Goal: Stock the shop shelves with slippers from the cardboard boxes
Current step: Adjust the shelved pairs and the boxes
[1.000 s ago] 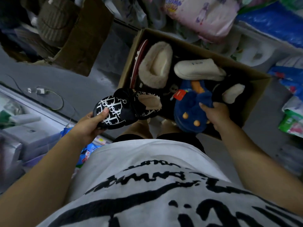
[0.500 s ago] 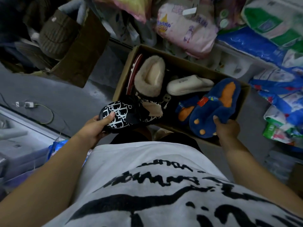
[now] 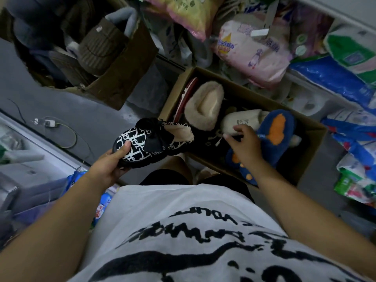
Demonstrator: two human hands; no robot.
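My left hand [image 3: 105,167] grips a black-and-white patterned slipper [image 3: 150,143] by its toe, holding it just left of the open cardboard box [image 3: 311,143]. My right hand [image 3: 246,145] hovers inside the box with fingers loosely spread. Its fingertips are at the cream slipper [image 3: 244,119], and it holds nothing. A blue fluffy slipper with orange patches [image 3: 274,135] lies in the box under and to the right of that hand. A beige furry slipper [image 3: 203,106] and a red-soled one [image 3: 183,102] lie at the box's left side.
A second cardboard box [image 3: 122,74] with brown ribbed slippers [image 3: 97,47] stands at the upper left. Pink [image 3: 254,49] and blue [image 3: 325,78] plastic packs crowd the back and right. A charger and cable [image 3: 48,123] lie on the grey floor at left.
My right hand has let go of the blue slipper, which now lies in the box, and has moved left to the cream slipper. The left hand still holds the patterned slipper.
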